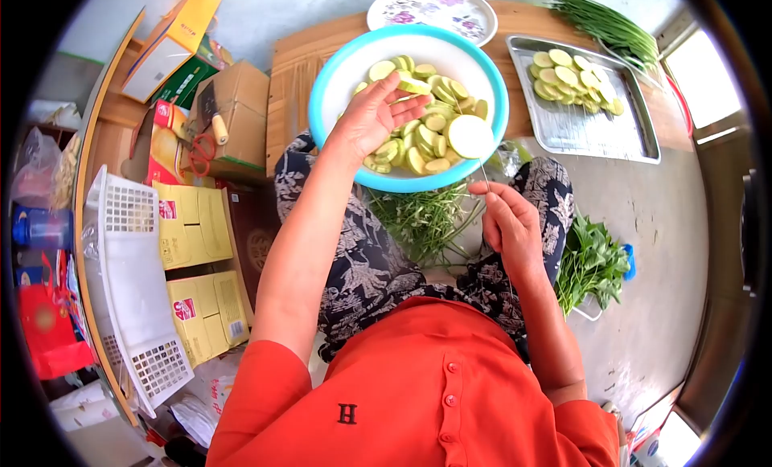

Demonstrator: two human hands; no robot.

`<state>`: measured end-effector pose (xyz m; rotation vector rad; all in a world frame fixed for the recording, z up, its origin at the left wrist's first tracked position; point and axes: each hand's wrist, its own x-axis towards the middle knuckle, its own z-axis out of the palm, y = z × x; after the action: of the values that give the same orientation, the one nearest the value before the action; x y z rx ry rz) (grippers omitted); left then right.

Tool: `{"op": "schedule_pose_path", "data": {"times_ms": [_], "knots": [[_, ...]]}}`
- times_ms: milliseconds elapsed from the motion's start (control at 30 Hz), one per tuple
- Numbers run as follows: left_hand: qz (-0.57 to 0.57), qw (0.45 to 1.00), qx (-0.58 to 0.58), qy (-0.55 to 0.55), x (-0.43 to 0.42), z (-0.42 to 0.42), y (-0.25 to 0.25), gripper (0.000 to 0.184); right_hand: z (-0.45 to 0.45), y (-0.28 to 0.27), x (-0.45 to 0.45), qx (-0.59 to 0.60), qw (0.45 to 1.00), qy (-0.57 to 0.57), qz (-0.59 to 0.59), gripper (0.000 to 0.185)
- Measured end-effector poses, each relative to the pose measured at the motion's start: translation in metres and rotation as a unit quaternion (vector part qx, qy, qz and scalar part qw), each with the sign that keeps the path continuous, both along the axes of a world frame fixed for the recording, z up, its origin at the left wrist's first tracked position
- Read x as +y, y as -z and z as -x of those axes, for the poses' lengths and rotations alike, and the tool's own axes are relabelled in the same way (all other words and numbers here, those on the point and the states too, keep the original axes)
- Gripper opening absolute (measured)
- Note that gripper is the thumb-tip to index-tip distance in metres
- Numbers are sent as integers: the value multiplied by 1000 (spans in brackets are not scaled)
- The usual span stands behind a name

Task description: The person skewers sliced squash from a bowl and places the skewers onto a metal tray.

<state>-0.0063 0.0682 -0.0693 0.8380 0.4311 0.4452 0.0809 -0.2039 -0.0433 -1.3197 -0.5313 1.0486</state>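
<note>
Shirt [402, 378] with "H" [346, 414], vegetable slices [435, 122] beyond

A pale wall [305, 5] rises behind the wooden table [293, 73], and a window [708, 77] to the table's right glows white. Grey, dark-specked floor [667, 226] spreads in front of the table; wood-edged shelving [112, 129] stands to the table's left, and a dark panel [728, 218] to its front right.

Shiny metal tray [567, 132], smooth plastic basin [410, 182]
</note>
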Motion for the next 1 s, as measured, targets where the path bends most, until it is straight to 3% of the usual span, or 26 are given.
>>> {"op": "schedule_pose_path", "data": {"times_ms": [267,1000], "knots": [[145,970,-160,-111,4,35,2,61,33,-30,20,-28,995,-92,25,25],[97,963,-215,-131,-8,40,-2,60,53,-42,45,-13,993,-113,30,25]]}}
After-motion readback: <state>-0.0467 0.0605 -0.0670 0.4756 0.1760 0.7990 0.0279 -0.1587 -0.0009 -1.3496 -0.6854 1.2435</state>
